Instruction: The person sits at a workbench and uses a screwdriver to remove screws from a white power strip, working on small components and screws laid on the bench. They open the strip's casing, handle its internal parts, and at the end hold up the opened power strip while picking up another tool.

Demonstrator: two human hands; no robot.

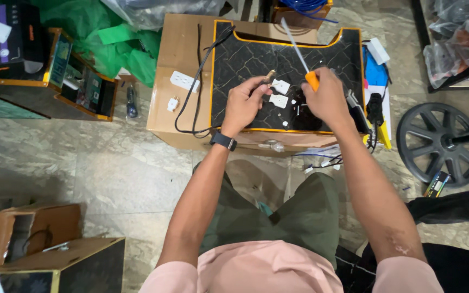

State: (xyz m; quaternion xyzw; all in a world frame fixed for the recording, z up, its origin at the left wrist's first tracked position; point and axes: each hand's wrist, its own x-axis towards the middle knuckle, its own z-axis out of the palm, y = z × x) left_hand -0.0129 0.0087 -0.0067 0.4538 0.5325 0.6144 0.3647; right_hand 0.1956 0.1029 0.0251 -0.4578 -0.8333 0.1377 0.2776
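My left hand point(243, 103) pinches the bare copper end of a black cable point(197, 81) over a black marble-patterned board point(245, 59) with an orange rim. My right hand point(327, 97) grips a screwdriver point(299, 51) by its orange handle, the clear shaft pointing up and away. Two small white plug parts point(279, 93) lie on the board between my hands, with tiny white bits beside them. The board rests on a cardboard box point(180, 49). I wear a dark watch on the left wrist.
A white socket point(184, 81) and a small white plug point(173, 103) lie on the cardboard. Green plastic sheeting point(120, 38) and open boxes point(77, 81) stand at left, a black wheel-shaped base point(441, 144) at right, cartons point(33, 244) at lower left, marble floor around.
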